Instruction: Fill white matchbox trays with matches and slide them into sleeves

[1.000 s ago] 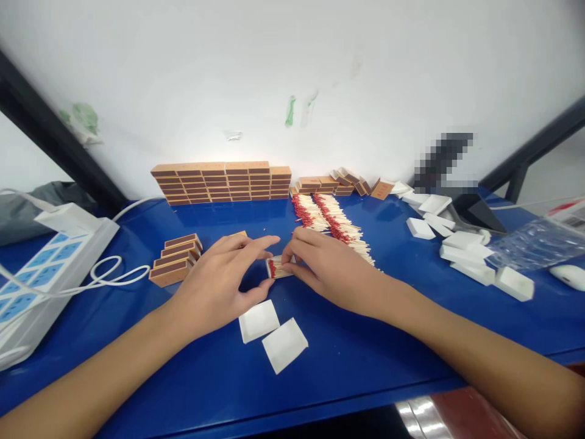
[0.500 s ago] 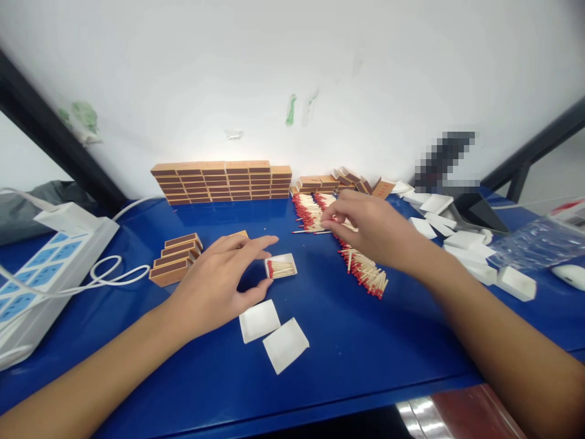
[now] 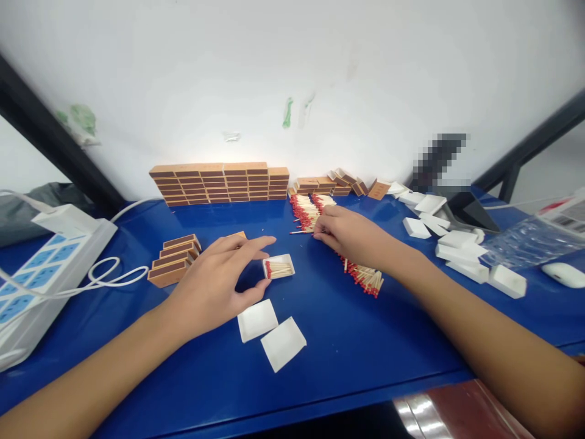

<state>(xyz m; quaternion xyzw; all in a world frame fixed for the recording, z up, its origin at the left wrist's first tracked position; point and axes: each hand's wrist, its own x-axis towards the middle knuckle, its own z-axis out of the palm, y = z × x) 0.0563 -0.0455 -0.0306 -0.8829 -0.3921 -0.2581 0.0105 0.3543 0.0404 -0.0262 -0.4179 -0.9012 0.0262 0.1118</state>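
Note:
My left hand [image 3: 219,280] is open, thumb and fingers spread at the left side of a small white tray [image 3: 286,258] that holds red-tipped matches [image 3: 278,269]. Nothing shows between its fingers. My right hand [image 3: 347,235] has its fingers pinched together at the match pile; what they hold, if anything, is hidden. Loose matches lie behind that hand [image 3: 304,210] and in front of it [image 3: 365,279]. Two white trays [image 3: 257,320] lie on the blue table just below my left hand, nearly touching.
Matchboxes [image 3: 219,183] stand stacked along the wall, with more in a short row [image 3: 173,261] at left. A power strip [image 3: 50,262] and white cables lie far left. White trays [image 3: 457,244], a plastic bag [image 3: 525,238] and a white mouse [image 3: 564,275] are at right.
My right hand has moved slightly down and left over the matches, and its fingers have drawn closer together. My left hand stays beside the filled tray.

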